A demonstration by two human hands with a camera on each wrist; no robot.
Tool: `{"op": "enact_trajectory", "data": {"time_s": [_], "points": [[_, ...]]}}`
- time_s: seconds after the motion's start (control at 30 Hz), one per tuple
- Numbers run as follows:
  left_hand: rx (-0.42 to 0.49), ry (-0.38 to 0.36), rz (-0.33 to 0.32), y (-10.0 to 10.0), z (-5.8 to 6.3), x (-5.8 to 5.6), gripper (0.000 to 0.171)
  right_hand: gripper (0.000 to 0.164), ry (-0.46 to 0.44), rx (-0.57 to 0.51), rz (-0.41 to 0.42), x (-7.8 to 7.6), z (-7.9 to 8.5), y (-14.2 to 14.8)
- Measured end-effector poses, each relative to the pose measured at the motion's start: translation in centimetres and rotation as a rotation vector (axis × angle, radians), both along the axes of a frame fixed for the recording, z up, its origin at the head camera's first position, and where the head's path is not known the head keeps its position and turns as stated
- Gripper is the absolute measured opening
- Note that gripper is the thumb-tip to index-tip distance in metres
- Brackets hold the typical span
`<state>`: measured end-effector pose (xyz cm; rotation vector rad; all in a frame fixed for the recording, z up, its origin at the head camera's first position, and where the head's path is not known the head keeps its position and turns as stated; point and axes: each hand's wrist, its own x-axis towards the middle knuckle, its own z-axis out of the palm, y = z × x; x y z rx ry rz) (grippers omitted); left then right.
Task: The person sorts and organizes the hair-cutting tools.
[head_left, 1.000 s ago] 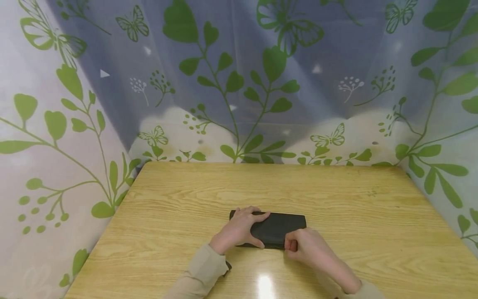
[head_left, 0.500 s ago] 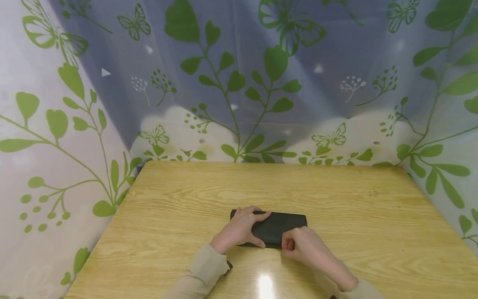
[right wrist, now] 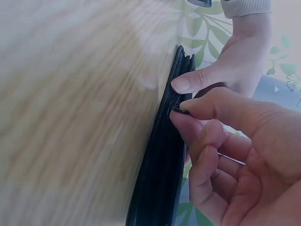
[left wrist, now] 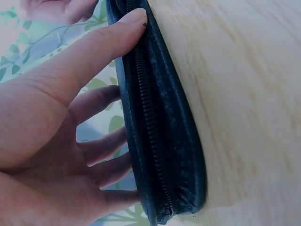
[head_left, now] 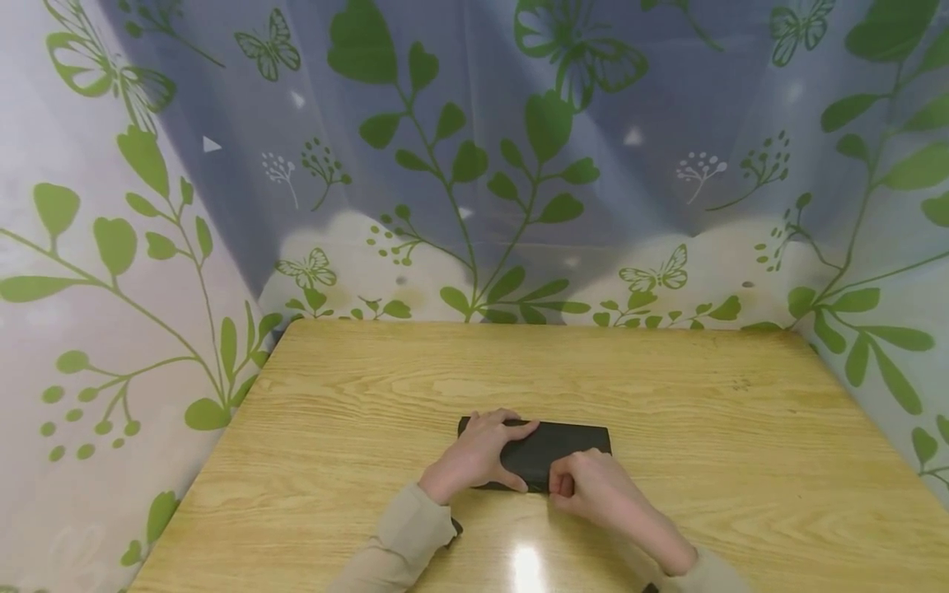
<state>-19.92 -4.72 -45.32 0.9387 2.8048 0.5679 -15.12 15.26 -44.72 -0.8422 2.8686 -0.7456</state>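
Note:
A flat black leather-look zip case (head_left: 567, 439) lies lengthwise on the table. My left hand (head_left: 474, 453) grips its left half, with the thumb on the near zipped edge and the other fingers spread over the top toward the far edge. Along that edge, the left wrist view shows a row of zipper teeth (left wrist: 149, 108). My right hand (head_left: 596, 487) is at the near edge, just right of the left thumb. Between its thumb and index finger it pinches a small dark zipper pull (right wrist: 179, 110); its other fingers are curled.
The wood-grain table (head_left: 356, 387) carries the case near its front middle. Behind and beside it hang curtains (head_left: 474, 165) printed with green leaves and butterflies. A small dark object (head_left: 455, 529) shows by the left cuff.
My right hand has slid left along the case's near edge, closer to the left thumb. The left hand keeps its place on the case.

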Motion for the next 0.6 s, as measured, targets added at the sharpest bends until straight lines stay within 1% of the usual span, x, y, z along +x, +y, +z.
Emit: {"op": "enact_trajectory", "data": {"time_s": [0.27, 0.4, 0.6], "points": [[-0.002, 0.018, -0.004, -0.1, 0.1, 0.0, 0.090, 0.017, -0.003, -0.021, 0.023, -0.1, 0.1, -0.5], [0.003, 0.007, -0.001, -0.1, 0.2, 0.1, 0.090, 0.016, -0.004, -0.029, 0.034, -0.2, 0.2, -0.8], [0.003, -0.001, 0.007, 0.0, 0.1, 0.0, 0.090, 0.016, -0.004, -0.015, 0.024, -0.1, 0.1, -1.1]]}}
